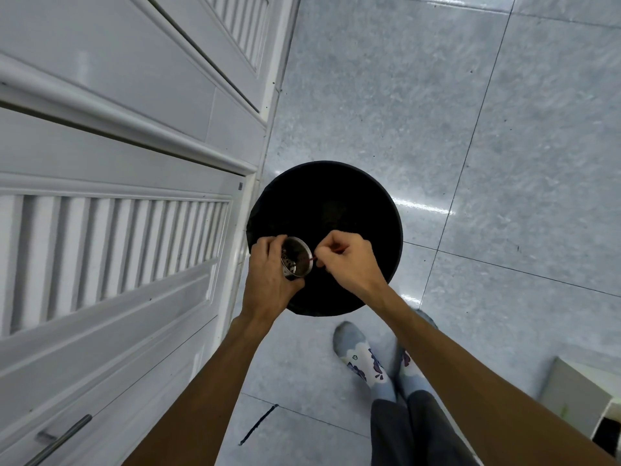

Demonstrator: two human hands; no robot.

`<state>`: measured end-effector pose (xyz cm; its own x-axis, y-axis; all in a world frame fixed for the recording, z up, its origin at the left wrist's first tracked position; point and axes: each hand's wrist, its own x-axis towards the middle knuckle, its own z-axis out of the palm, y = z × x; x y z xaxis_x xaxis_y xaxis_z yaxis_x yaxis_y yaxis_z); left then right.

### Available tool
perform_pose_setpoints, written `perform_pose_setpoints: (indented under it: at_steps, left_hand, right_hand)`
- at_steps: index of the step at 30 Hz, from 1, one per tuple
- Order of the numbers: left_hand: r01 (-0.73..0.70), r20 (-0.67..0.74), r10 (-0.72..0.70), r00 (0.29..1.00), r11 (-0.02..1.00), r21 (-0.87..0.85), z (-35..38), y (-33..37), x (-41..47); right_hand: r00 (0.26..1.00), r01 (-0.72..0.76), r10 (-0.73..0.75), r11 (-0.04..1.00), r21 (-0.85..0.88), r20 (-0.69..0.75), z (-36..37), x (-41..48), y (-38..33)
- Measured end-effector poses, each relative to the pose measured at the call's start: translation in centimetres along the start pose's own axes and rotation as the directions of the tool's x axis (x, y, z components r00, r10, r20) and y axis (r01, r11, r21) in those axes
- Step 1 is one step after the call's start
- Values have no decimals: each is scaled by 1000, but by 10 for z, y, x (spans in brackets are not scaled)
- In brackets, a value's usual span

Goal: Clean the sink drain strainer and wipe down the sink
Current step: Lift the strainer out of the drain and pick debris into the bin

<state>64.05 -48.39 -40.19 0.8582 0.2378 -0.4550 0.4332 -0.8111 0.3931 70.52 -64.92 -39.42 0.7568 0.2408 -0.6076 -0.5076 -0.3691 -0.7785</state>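
A round metal sink drain strainer [297,260] with dark scraps inside is tilted on its side over a black round trash bin [324,210]. My left hand [272,274] is shut on the strainer, gripping its body. My right hand [349,260] is closed, pinching a thin reddish stick whose tip reaches the strainer's rim. Both hands hover over the near part of the bin's opening. The sink is out of view.
White louvred cabinet doors [117,213] run along the left, with a metal handle [64,438] low down. Grey glossy floor tiles [470,129] surround the bin. My socked feet [363,361] stand just behind the bin. A pale box [581,395] sits at the lower right.
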Motion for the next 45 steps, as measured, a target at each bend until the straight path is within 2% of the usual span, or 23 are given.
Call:
perform_pose_setpoints:
  at_steps: [1, 4, 8, 11, 12, 15, 16, 20, 22, 24, 25, 26, 29, 30, 33, 34, 37, 38, 41, 42, 45]
  left_hand:
    - [-1, 2, 1, 1000, 1000, 19, 1, 0, 1]
    - [27, 26, -28, 999, 999, 37, 5, -1, 5]
    - [53, 60, -56, 997, 997, 52, 8, 0, 7]
    - [101, 91, -108, 990, 992, 79, 8, 3, 9]
    - [106, 98, -113, 989, 991, 80, 8, 5, 10]
    - [119, 113, -118, 987, 993, -4, 6, 8, 9]
    - [134, 118, -129, 985, 991, -31, 5, 10, 8]
    - [155, 113, -151, 982, 987, -31, 3, 8, 9]
    - [152, 120, -148, 982, 988, -23, 3, 5, 9]
    - [142, 123, -140, 982, 990, -8, 4, 4, 9]
    - [142, 124, -141, 982, 990, -4, 5, 4, 9]
    - [144, 125, -142, 982, 990, -3, 5, 5, 9]
    - [134, 143, -135, 980, 991, 20, 7, 5, 10]
    - [130, 149, -133, 980, 991, 29, 7, 4, 10]
    - [129, 158, -132, 979, 991, 25, 7, 4, 9]
    - [129, 157, -131, 979, 991, 25, 7, 5, 8]
    - [127, 156, -129, 979, 992, 27, 6, 7, 9]
    - [128, 159, -131, 979, 991, 28, 5, 7, 9]
    - [129, 172, -131, 976, 991, 28, 3, 8, 8]
    - [127, 174, -130, 976, 991, 30, 2, 9, 8]
    - [127, 175, -129, 976, 992, 25, 0, 9, 9]
  right_hand:
    - [999, 18, -17, 999, -39, 31, 1, 0, 0]
    - [996, 53, -55, 998, -41, -71, 1, 1, 1]
    - [997, 61, -56, 991, -120, 43, 3, 1, 5]
    - [987, 81, -88, 995, -57, -136, 4, 1, 5]
    - [983, 99, -104, 994, -45, -149, 4, 1, 6]
    - [995, 86, -78, 985, -149, 57, 9, 0, 10]
    - [995, 76, -61, 979, -188, 83, 10, 0, 12]
    - [981, 118, -129, 990, -82, -145, 5, 1, 10]
    - [987, 135, -141, 987, -84, -72, 6, 0, 9]
    - [990, 107, -87, 976, -192, 109, 10, -1, 12]
    - [985, 111, -75, 964, -242, 154, 11, -1, 14]
    - [987, 111, -76, 960, -256, 144, 11, -1, 16]
    - [985, 134, -151, 973, -188, -82, 6, 1, 13]
    - [982, 144, -161, 975, -168, -95, 4, 2, 12]
    - [989, 119, -92, 960, -254, 115, 9, -2, 13]
    - [988, 129, -97, 948, -292, 124, 11, -3, 15]
    - [985, 122, -146, 964, -236, -89, 7, -3, 15]
    - [985, 122, -144, 971, -206, -98, 6, -2, 14]
    - [990, 87, -53, 957, -278, 130, 7, -4, 17]
    - [991, 89, -52, 949, -303, 127, 8, -6, 19]
    - [990, 98, -118, 971, -218, -80, 3, -6, 17]
